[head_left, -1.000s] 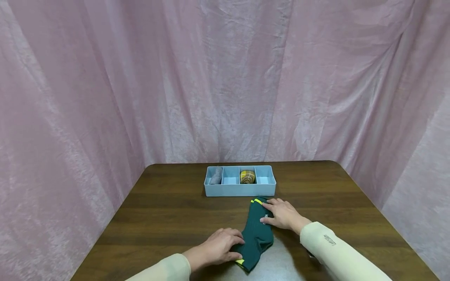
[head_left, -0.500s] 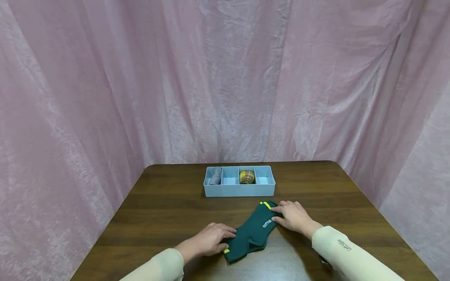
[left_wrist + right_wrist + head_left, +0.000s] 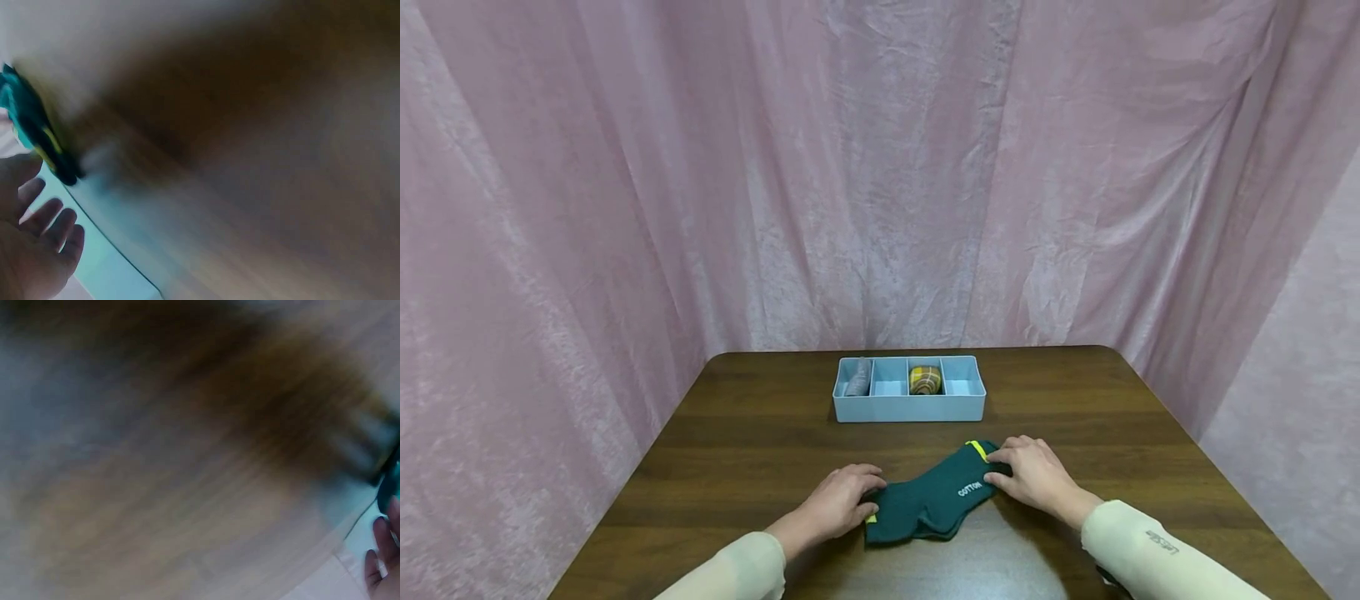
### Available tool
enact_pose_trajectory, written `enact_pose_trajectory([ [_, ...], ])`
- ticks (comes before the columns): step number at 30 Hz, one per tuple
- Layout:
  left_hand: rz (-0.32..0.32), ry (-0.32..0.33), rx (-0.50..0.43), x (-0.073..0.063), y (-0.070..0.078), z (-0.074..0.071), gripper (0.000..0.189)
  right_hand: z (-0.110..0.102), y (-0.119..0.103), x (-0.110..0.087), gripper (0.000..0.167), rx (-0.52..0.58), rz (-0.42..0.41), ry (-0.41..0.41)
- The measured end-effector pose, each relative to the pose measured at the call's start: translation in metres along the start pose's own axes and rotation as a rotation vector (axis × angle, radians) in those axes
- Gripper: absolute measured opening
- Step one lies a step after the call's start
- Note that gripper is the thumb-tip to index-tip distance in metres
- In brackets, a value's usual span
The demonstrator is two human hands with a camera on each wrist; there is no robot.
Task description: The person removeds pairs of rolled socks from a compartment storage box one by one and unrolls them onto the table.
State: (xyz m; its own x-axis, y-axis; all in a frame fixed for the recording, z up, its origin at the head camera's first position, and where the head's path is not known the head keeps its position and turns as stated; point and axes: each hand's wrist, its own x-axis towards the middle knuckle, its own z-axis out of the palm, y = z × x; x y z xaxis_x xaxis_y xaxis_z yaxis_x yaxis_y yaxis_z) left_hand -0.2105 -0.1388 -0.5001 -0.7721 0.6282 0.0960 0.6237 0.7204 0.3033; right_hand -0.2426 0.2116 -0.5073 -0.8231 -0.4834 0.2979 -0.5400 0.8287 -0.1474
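A pair of dark green socks [image 3: 925, 507] lies flat across the table, white COTTON lettering upward and yellow bands at both ends. My left hand [image 3: 838, 500] rests at the toe end on the left, thumb and fingertips on the fabric. At the cuff end, my right hand [image 3: 1037, 477] touches the edge with index finger and thumb, fingers fairly straight. The left wrist view catches the left hand [image 3: 37, 256] with fingers spread, thumb against the socks [image 3: 25, 109]. In the right wrist view, only part of the right hand [image 3: 386, 562] shows beside the green fabric [image 3: 390, 487].
Behind the socks stands a light blue divided box [image 3: 910, 409]. Its leftmost compartment has a grey roll [image 3: 859, 378]; the third holds a yellow-brown plaid roll [image 3: 925, 381]. The brown wooden table [image 3: 760, 450] ends at a pink curtain [image 3: 880, 208].
The socks have turned from pointing toward the box to lying nearly crosswise. The left hand moved left and away from me; the right hand moved right and slightly closer.
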Motion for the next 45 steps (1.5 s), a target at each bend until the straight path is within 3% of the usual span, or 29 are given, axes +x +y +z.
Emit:
enact_pose_trajectory([
  [3, -0.016, 0.051, -0.039, -0.001, 0.011, 0.001, 0.03, -0.001, -0.001, 0.007, 0.026, 0.076, -0.093, 0.051],
  [5, -0.015, 0.065, -0.045, -0.001, 0.019, 0.004, 0.03, -0.001, -0.001, 0.012, 0.028, 0.125, -0.158, 0.032],
  [8, -0.034, 0.037, 0.001, -0.001, 0.029, 0.009, 0.033, -0.001, 0.001, 0.017, 0.033, 0.167, -0.199, -0.076],
  [12, -0.083, -0.006, 0.087, 0.0, 0.033, 0.014, 0.039, -0.001, 0.004, 0.016, 0.039, 0.179, -0.177, -0.195],
  [17, -0.103, -0.043, 0.126, 0.005, 0.025, 0.011, 0.042, 0.0, 0.006, 0.011, 0.042, 0.174, -0.15, -0.211],
  [24, -0.093, -0.107, 0.127, 0.014, 0.01, 0.002, 0.043, -0.001, 0.004, 0.002, 0.041, 0.136, -0.143, -0.164],
  [31, -0.05, -0.129, 0.165, 0.023, -0.002, -0.001, 0.045, -0.004, 0.002, -0.009, 0.044, 0.127, -0.083, -0.196],
  [36, -0.031, -0.149, 0.187, 0.031, -0.011, -0.005, 0.043, -0.007, -0.002, -0.017, 0.045, 0.117, -0.083, -0.189],
  [45, 0.027, -0.089, 0.32, 0.045, -0.023, -0.006, 0.039, -0.005, -0.012, -0.031, 0.045, 0.07, -0.078, -0.113],
])
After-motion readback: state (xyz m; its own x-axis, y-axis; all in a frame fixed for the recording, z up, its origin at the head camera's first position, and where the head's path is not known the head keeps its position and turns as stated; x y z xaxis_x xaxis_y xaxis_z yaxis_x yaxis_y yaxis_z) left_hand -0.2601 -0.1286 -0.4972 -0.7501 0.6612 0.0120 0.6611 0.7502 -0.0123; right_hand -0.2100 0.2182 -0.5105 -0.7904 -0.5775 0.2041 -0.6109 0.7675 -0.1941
